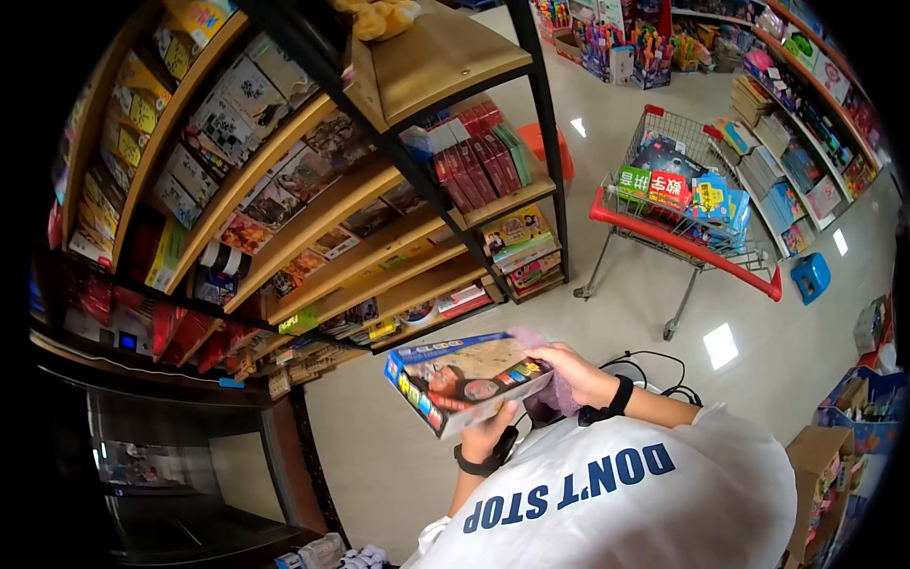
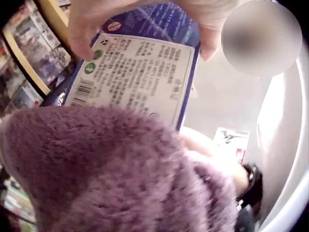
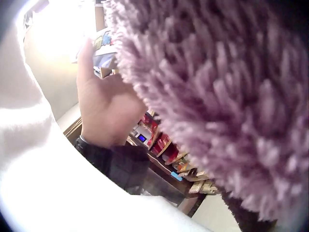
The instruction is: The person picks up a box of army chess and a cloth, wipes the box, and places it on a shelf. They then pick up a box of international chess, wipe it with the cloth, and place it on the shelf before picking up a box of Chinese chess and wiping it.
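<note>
A boxed toy [image 1: 464,379] with a blue edge and a picture of reddish round parts is held tilted before the person's chest. My left hand [image 1: 488,434] grips its near edge from below. In the left wrist view, that hand's fingers [image 2: 207,36] wrap the box's back [image 2: 140,72], which carries a white label with barcode. My right hand [image 1: 573,373] is at the box's right end, holding a fluffy purple cloth [image 1: 561,394] against it. The cloth [image 2: 111,169] covers the box's lower part in the left wrist view. In the right wrist view, the cloth [image 3: 217,96] hides the right hand.
Wooden shelves [image 1: 408,228] full of boxes and books line the left. A shopping cart [image 1: 692,237] with colourful packages stands ahead on the right, near a blue plastic stool [image 1: 809,278]. Dark cables [image 1: 678,365] lie on the floor beyond the right hand. A cardboard box [image 1: 815,455] sits at right.
</note>
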Motion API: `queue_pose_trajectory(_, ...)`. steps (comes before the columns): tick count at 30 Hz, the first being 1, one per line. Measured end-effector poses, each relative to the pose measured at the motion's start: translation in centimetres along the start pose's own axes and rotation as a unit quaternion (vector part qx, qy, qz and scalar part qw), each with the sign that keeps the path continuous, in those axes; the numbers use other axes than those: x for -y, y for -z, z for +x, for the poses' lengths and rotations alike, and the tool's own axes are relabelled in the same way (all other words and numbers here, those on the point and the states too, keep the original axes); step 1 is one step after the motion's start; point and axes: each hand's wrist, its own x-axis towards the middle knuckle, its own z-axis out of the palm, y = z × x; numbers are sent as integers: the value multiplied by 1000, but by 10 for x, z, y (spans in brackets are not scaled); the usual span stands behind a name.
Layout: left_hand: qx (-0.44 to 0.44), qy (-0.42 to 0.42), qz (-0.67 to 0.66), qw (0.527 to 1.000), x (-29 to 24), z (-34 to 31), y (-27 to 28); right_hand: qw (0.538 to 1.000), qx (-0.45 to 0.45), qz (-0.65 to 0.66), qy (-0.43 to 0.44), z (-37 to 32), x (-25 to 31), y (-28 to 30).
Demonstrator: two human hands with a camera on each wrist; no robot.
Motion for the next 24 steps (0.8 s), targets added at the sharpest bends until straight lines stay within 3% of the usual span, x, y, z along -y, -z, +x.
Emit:
queue_pose_trajectory(1, 5, -34, -34, 999, 0, -2, -5, 1000, 1, 7, 13, -5, 5, 7)
queue_pose_trajectory(3, 15, 52, -118, 992, -5, -8, -21, 999, -2, 37, 31, -15, 16, 25)
queue_pose_trajectory(5, -13, 58, -129, 990, -10, -11, -46, 998, -21, 45, 43, -29, 32, 47)
queue_pose_trajectory(9, -113, 39, -320, 940, -42, 10, -136, 997, 2, 75, 30, -77, 79, 106)
queue_pose_trajectory(10, -147, 44, -330, 931, -38, 13, -157, 998, -6, 45, 34, -95, 94, 122)
queue_pose_trajectory(11, -155, 39, -338, 927, -42, 15, -181, 999, 42, 35, 1, -107, 104, 146)
queue_pose_trajectory(13, -169, 28, -353, 920, -48, 19, -232, 999, 24, -18, 18, -136, 124, 183)
queue_pose_trajectory(14, -197, 51, -347, 915, -47, 18, -253, 997, 16, -58, 43, -142, 125, 206)
queue_pose_trajectory(17, -227, 73, -323, 916, -60, 26, -323, 999, 33, -18, -25, -179, 156, 255)
queue_pose_trajectory(19, -177, 107, -297, 932, -71, 32, -353, 998, 18, 51, 19, -180, 151, 290)
queue_pose_trajectory(21, -134, 143, -273, 942, -78, 30, -376, 995, -14, 94, -30, -190, 159, 313)
queue_pose_trajectory(22, -130, 120, -293, 940, -75, 28, -387, 993, 19, 113, -11, -197, 173, 317)
queue_pose_trajectory(23, -96, 10, -141, 985, -66, 24, -393, 989, 22, 144, -13, -198, 178, 327)
queue_pose_trajectory(24, -54, -97, 19, 994, -54, 19, -396, 984, 24, 178, -14, -199, 182, 336)
